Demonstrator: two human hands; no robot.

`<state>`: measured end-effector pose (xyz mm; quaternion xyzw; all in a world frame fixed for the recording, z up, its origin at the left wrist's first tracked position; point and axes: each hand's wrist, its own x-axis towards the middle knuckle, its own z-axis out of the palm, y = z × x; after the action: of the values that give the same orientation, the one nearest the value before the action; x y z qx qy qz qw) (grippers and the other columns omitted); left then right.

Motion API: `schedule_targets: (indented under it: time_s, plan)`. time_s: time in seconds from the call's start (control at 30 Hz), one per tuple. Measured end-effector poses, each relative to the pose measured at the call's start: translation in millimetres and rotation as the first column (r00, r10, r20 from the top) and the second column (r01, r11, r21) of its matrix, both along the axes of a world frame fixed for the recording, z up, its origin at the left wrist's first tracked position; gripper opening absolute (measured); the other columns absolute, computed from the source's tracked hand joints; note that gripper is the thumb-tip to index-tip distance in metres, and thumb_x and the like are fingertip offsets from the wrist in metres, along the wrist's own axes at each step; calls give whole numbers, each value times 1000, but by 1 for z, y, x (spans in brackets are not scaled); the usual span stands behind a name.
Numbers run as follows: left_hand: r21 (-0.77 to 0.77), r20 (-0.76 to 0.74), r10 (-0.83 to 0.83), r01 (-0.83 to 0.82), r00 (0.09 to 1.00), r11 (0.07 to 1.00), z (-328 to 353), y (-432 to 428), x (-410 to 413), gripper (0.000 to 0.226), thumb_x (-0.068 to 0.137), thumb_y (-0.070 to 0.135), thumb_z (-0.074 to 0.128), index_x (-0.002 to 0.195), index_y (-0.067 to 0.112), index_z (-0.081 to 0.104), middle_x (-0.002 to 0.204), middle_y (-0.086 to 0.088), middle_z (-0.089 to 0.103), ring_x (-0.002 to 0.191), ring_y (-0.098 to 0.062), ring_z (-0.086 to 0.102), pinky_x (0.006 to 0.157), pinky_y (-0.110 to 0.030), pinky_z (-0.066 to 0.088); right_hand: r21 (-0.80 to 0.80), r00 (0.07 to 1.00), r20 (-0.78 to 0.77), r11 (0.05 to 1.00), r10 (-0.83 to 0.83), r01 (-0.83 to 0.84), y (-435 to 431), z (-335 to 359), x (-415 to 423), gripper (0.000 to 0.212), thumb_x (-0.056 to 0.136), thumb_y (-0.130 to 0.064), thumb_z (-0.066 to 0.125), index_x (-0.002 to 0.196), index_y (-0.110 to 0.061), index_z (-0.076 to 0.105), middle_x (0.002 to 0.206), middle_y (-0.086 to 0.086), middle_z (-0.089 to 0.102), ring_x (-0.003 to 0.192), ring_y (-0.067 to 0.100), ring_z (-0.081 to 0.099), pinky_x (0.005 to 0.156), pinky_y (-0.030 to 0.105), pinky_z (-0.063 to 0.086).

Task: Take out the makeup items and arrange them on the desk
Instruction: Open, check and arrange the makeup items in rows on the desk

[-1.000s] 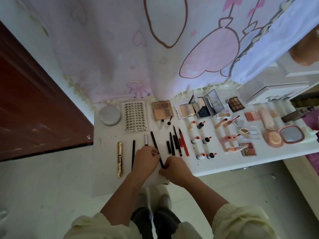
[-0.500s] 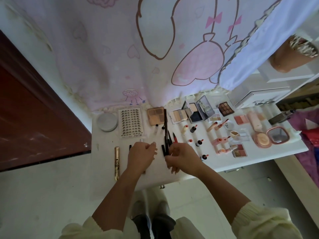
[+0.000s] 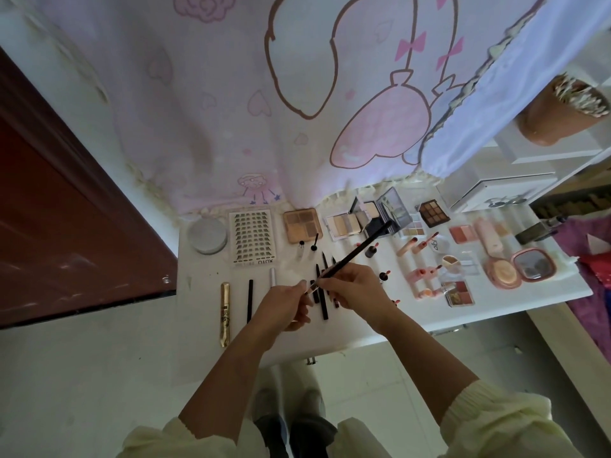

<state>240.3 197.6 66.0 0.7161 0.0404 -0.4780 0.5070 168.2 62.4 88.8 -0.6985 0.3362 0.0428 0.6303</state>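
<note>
While the black pencil [image 3: 358, 249] hangs above the surface [image 3: 201, 285], both hands have it. The right hand [image 3: 358, 292] grips the shaft close to its near end, with the fingers curled around it. The left hand [image 3: 284, 304] pinches the pale near tip between thumb and fingertip. So the near end of the pencil is between the two hands. From there its long axis runs away and to the right, toward the eyeshadow palettes [image 3: 342, 224], and the far end is free in the air.

This axis matters, I think, because the row of black pencils [image 3: 325, 314] lies in another direction. They are just under and beyond the hands, side by side, and point almost straight away from the person. To the left of the left hand, a thin black liner [image 3: 250, 300] and a gold mascara tube [image 3: 225, 314] lie parallel to them.

To join the row, the held pencil probably needs its far end swung to the left until it is parallel, and then it can be lowered. The right hand holds more of the shaft and is nearer to the row, so it seems the better one to steer. I cannot tell whether there is a free place under the left hand, because the hand hides it.
</note>
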Motion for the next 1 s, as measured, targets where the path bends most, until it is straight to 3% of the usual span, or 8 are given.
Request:
schedule_targets:
  time_s: [0.1,0.23,0.4,0.5,0.63,0.77,0.87,1.0]
  plan:
    - [-19,0,18,-18,1000,1000,-1,2,2,40,99,38,45,75,10,61,64,-2,55,55,-13,57,54,-21,48,80,993,32,990,-117,115,-2,2,3,13,90,-17,66,79,-11,71,55,3,55,45,11,43,43,19,34]
    - [-36,20,73,-72,997,997,-3,2,1,39,97,41,48,74,12,60,62,-1,54,51,-11,56,55,-22,47,206,972,61,956,-225,209,-6,2,5,17,91,-14,64,83,-1,72,61,9,58,48,15,48,47,22,40]
    - [-50,76,242,-238,967,970,-9,5,6,42,94,44,54,67,13,58,56,0,55,52,-12,56,54,-24,47,344,928,70,882,-366,322,-13,-4,0,14,90,-11,63,85,-1,70,62,8,56,51,15,49,49,24,39]
    - [-50,141,345,-341,928,939,-13,11,11,43,92,46,56,68,11,62,56,-2,58,54,-13,58,63,-31,53,398,885,61,825,-461,403,-22,-5,-5,16,89,-5,61,95,8,67,61,8,57,51,15,50,48,21,42]
    - [-149,110,528,-511,842,846,-11,12,14,42,92,44,58,78,6,66,63,-5,65,59,-16,64,68,-31,57,415,926,45,850,-376,325,-20,-6,-11,17,87,-3,63,98,8,69,75,16,68,59,17,60,56,22,50]
    - [-228,40,607,-584,794,779,-12,8,17,33,93,37,59,88,4,64,83,-12,72,79,-22,71,78,-32,58,363,965,50,904,-259,224,-11,-7,-13,13,86,-2,67,96,2,73,82,19,72,65,19,67,62,23,56]
    - [-226,34,646,-623,763,749,-13,7,18,27,93,29,62,99,2,58,91,-16,71,76,-19,70,73,-28,59,325,980,66,933,-188,156,-4,-7,-15,9,86,-2,67,92,-2,74,80,17,73,66,20,68,63,23,56]
    - [-255,-87,712,-706,697,660,-9,9,20,31,90,19,66,110,2,50,97,-17,70,75,-17,70,73,-27,59,321,990,45,940,-134,113,-1,-7,-17,9,88,-3,65,92,-2,73,82,15,74,62,17,68,62,23,56]
